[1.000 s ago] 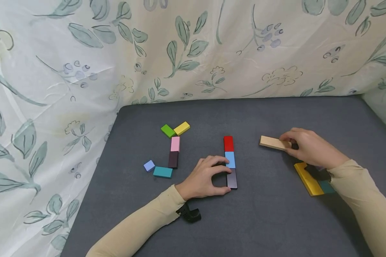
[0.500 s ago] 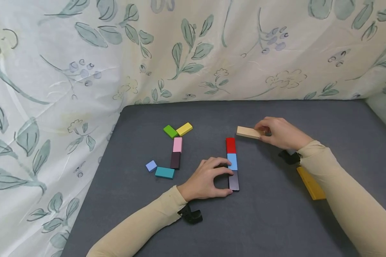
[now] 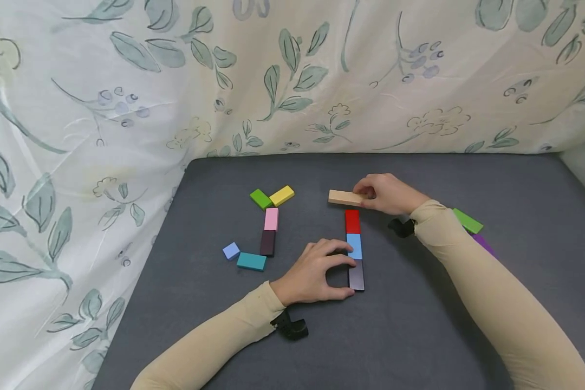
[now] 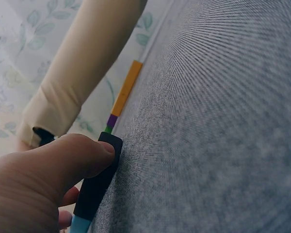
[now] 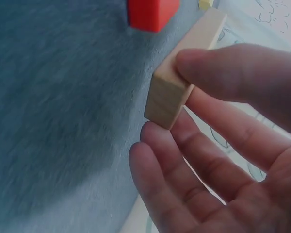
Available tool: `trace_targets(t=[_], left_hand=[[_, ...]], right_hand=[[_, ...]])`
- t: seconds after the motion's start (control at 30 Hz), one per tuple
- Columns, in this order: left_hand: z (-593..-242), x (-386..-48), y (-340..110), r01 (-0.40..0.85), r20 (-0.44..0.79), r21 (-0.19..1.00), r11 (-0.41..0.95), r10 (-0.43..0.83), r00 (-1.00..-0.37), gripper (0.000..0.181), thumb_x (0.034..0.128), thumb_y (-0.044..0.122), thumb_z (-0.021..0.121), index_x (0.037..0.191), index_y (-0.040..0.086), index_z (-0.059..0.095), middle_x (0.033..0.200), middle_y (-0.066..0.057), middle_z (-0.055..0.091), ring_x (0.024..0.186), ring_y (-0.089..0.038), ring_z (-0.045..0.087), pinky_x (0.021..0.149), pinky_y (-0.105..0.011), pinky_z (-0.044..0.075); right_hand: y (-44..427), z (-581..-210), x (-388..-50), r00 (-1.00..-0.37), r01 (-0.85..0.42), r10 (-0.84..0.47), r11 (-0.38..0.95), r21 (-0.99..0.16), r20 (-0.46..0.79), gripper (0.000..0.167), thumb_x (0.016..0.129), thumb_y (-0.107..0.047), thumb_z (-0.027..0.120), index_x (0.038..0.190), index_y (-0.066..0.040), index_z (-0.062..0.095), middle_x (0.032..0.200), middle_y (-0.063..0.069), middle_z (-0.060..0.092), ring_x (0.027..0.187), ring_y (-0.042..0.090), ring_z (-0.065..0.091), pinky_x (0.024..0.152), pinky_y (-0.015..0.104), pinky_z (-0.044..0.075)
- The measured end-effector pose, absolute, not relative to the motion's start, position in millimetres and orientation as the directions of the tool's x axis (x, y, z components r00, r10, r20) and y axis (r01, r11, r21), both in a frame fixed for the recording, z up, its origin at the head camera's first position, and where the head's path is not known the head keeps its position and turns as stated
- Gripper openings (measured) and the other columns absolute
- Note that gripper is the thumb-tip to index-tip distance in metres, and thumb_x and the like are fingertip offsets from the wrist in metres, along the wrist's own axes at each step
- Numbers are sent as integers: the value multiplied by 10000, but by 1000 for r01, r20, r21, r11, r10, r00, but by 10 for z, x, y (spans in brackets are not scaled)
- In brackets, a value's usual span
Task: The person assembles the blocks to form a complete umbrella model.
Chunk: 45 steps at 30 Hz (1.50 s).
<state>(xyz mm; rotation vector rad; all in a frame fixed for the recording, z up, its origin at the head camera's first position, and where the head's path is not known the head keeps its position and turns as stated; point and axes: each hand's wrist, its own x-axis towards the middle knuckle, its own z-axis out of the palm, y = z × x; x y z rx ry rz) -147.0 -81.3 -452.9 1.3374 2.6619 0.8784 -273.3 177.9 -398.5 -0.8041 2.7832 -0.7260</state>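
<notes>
In the head view a column of blocks lies on the dark table: a red block, a light blue block and a grey-purple block. My left hand holds the grey-purple block from the left, thumb at its near end. Its curled fingers reach the column's left side by the blue block. Beyond the red end, my right hand pinches a plain wooden block, which lies crosswise. The right wrist view shows thumb and fingers on this wooden block, close to the red block.
Left of the column a figure of blocks includes green, yellow, pink, dark purple, teal and small blue ones. Right, a green block shows behind my sleeve; an orange block shows in the left wrist view.
My right hand has carried the wooden block leftward and slightly away from me, from the right side to the red block's far end. My left hand stays at the column.
</notes>
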Motion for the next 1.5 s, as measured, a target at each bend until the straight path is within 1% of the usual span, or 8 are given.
trace_targets(t=[0.17, 0.53, 0.73, 0.83, 1.0, 1.1, 1.33, 1.5], left_hand=[[-4541, -1471, -809, 729, 215, 499, 468, 748, -627, 447, 842, 397, 861, 1238, 231, 739, 1426, 34, 564, 1260, -126, 516, 990, -388, 429], [-4540, -1467, -817, 741, 231, 488, 462, 749, -620, 451, 839, 405, 861, 1236, 229, 737, 1426, 28, 563, 1265, -132, 518, 988, -384, 428], [-4547, -1477, -809, 745, 233, 489, 454, 755, -613, 452, 841, 403, 858, 1240, 228, 737, 1427, 26, 564, 1260, -128, 517, 978, -373, 427], [-4547, -1481, -812, 744, 231, 488, 455, 755, -613, 456, 841, 404, 858, 1245, 231, 735, 1429, 29, 563, 1264, -128, 514, 976, -372, 428], [-4545, -1480, -827, 740, 230, 492, 458, 752, -618, 455, 838, 402, 862, 1240, 231, 737, 1423, 28, 567, 1261, -130, 518, 973, -381, 431], [-4547, -1479, -830, 741, 232, 491, 458, 751, -618, 452, 838, 404, 861, 1237, 233, 736, 1422, 32, 566, 1259, -126, 518, 974, -381, 431], [-4533, -1478, -823, 744, 236, 489, 456, 752, -616, 457, 833, 399, 864, 1238, 232, 736, 1423, 33, 566, 1258, -127, 520, 966, -371, 429], [-4528, -1478, -824, 741, 230, 489, 459, 752, -618, 459, 834, 398, 865, 1241, 228, 737, 1423, 28, 568, 1256, -128, 519, 963, -370, 428]], right_hand=[[1675, -4025, -2804, -833, -454, -552, 717, -528, -33, 289, 932, -70, 758, 1209, 6, 726, 1077, 147, 702, 922, 260, 616, 849, 428, 537], [1541, -4081, -2936, -823, -434, -564, 709, -555, -76, 264, 942, -77, 748, 1195, -4, 737, 1096, 144, 705, 943, 257, 618, 878, 418, 532], [1593, -4094, -2939, -828, -417, -554, 712, -565, -87, 278, 982, -142, 710, 1236, -34, 740, 1173, 157, 718, 983, 273, 643, 901, 455, 561], [1629, -4112, -2941, -833, -419, -548, 711, -566, -72, 264, 996, -129, 686, 1235, -39, 749, 1199, 169, 716, 1000, 291, 653, 903, 481, 567], [1639, -4168, -2958, -824, -437, -563, 699, -566, -59, 243, 994, -113, 689, 1215, -45, 763, 1156, 153, 720, 975, 283, 643, 871, 462, 561], [1623, -4192, -2967, -823, -433, -564, 699, -569, -65, 241, 992, -121, 697, 1215, -64, 768, 1151, 130, 726, 981, 268, 633, 882, 453, 553], [1617, -4209, -2963, -823, -409, -561, 690, -597, -85, 242, 990, -130, 703, 1218, -83, 771, 1187, 127, 731, 1027, 281, 618, 931, 487, 547], [1621, -4213, -2956, -820, -403, -565, 683, -609, -91, 239, 990, -130, 704, 1216, -96, 776, 1187, 117, 735, 1034, 279, 604, 931, 478, 533]])
